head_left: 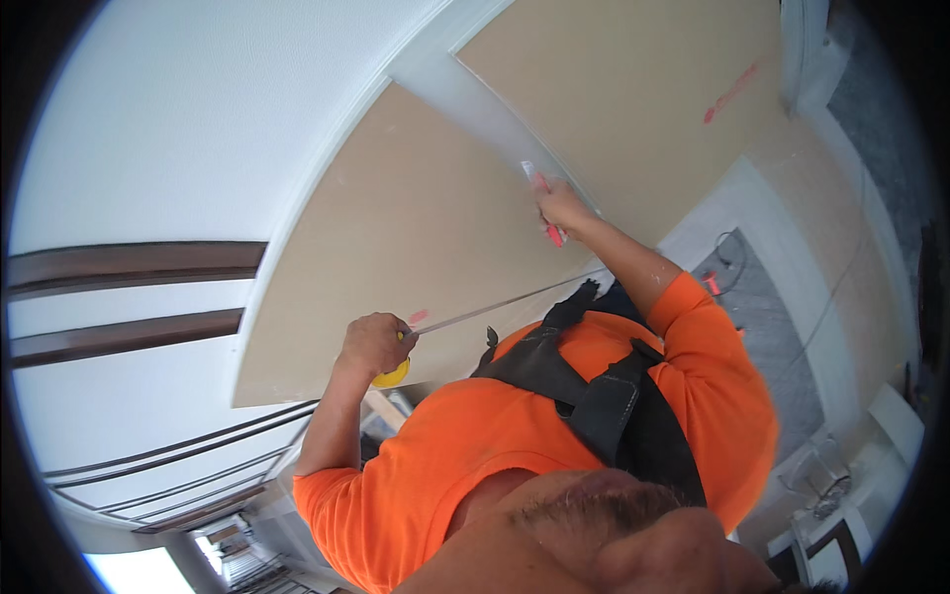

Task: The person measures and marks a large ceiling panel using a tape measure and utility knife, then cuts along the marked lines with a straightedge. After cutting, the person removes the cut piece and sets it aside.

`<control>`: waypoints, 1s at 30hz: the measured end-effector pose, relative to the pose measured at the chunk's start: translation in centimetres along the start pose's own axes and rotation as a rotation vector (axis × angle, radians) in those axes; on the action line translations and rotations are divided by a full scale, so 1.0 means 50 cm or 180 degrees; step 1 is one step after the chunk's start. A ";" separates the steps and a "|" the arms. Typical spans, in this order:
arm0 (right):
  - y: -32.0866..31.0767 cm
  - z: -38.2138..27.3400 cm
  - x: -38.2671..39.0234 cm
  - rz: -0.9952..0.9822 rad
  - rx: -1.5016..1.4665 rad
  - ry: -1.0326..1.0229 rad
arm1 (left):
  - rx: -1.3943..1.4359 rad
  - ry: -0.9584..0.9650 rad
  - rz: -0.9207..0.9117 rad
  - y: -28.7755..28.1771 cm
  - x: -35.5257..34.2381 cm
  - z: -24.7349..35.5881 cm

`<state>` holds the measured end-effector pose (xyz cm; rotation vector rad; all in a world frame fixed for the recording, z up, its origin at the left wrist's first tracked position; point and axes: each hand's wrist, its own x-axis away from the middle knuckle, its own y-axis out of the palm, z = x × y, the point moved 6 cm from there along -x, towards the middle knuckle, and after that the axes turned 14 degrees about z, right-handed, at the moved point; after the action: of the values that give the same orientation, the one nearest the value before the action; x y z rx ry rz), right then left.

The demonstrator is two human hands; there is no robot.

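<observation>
My left hand point(376, 345) is closed around a yellow tape measure point(393, 374) near the lower left edge of a tan wallboard panel point(396, 218). Its metal blade point(505, 302) stretches out to the right across the panel, and its far end is hard to make out near my waist. My right hand point(562, 206) grips a red-handled utility knife point(553, 234), whose pale tip points up and away from me. It is over the panel's right side, beside a whitish strip point(475, 104) that separates this panel from a second tan panel point(633, 89).
Black straps point(614, 416) cross my orange shirt. Dark brown strips point(139, 265) run along the white surface at left. A red object point(711, 283) with a dark cord lies on a grey area at right. Red marks point(730, 94) show on the second panel.
</observation>
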<state>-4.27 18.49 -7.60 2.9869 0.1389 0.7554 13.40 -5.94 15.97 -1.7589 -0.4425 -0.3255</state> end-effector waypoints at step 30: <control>-0.915 0.443 0.212 0.3465 -0.0903 0.1443 | 0.0679 0.1146 -0.0631 0.303 -0.503 0.462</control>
<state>12.24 64.28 -25.63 2.3688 -1.5056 1.3302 -2.35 10.56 -13.62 -1.4139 -0.3754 -0.6973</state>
